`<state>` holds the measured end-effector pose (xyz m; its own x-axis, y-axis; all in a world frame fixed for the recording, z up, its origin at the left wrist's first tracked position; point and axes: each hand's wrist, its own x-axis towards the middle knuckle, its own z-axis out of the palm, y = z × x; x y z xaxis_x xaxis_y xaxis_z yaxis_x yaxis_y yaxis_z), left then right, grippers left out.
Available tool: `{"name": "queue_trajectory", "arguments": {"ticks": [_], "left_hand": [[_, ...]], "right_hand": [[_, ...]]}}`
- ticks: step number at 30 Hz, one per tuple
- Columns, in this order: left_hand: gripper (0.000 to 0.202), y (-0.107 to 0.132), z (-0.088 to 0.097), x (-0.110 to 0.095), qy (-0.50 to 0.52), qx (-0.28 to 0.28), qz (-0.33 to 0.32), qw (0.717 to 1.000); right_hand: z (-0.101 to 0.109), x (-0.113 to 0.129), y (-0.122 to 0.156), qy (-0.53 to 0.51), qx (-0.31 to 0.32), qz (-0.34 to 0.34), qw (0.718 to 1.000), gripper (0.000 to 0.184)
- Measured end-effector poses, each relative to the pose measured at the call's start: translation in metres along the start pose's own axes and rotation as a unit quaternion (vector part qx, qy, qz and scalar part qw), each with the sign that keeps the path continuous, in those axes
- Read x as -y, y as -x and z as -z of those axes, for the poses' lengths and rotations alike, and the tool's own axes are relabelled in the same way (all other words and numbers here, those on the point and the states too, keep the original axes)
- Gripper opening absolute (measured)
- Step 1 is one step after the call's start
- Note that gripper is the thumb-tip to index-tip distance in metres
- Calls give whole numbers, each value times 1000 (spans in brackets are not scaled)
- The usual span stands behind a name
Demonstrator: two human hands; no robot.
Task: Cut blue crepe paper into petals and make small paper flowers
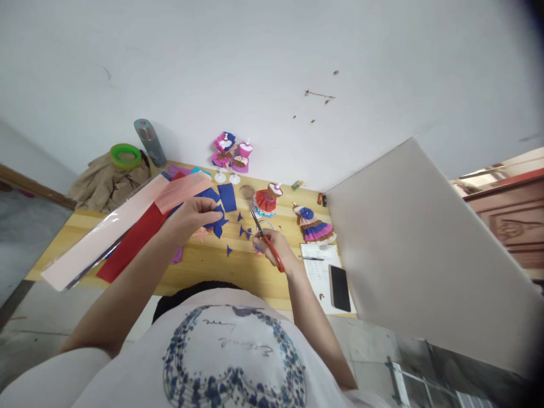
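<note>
My left hand (198, 216) is closed in a pinch on a cut piece of blue crepe paper (219, 225) above the wooden table (204, 263). In my right hand (285, 245) is a pair of scissors (278, 259) with orange handles, its blades pointing up and away from me. Small blue scraps (230, 250) lie on the table between my hands. A larger blue sheet (227, 197) rests just beyond my left hand. Past the scissors stands a miniature dress form (266, 199) wearing a red, ruffled paper skirt.
Long pink (106, 232) and red paper strips (134, 243) lie at left, near a flask (149, 141), brown cloth (106, 184) and green tape roll (126, 156). Two dressed forms (223, 152) stand by the wall. At right are a ruffled paper dress (314, 226), phone (340, 288) and partition (395, 243).
</note>
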<state>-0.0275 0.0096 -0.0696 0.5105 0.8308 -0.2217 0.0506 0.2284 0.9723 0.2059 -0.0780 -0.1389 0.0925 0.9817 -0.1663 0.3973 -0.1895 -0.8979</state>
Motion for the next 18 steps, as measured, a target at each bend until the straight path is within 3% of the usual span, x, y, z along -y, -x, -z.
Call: {"name": "queue_trajectory", "arguments": {"ticks": [5, 9, 13, 18], "left_hand": [[19, 1, -8, -7, -59, 26, -3, 998], [19, -1, -21, -16, -143, 68, -39, 987], [24, -2, -29, -22, -249, 102, -105, 958], [31, -2, -36, -33, -314, 101, -144, 933]], "right_hand": [[-5, 16, 4, -73, -41, 16, 996, 33], [-2, 55, 8, -199, -81, 116, 970, 37], [2, 86, 11, -170, -46, 165, 970, 34], [1, 93, 10, -116, -60, 163, 978, 36]]}}
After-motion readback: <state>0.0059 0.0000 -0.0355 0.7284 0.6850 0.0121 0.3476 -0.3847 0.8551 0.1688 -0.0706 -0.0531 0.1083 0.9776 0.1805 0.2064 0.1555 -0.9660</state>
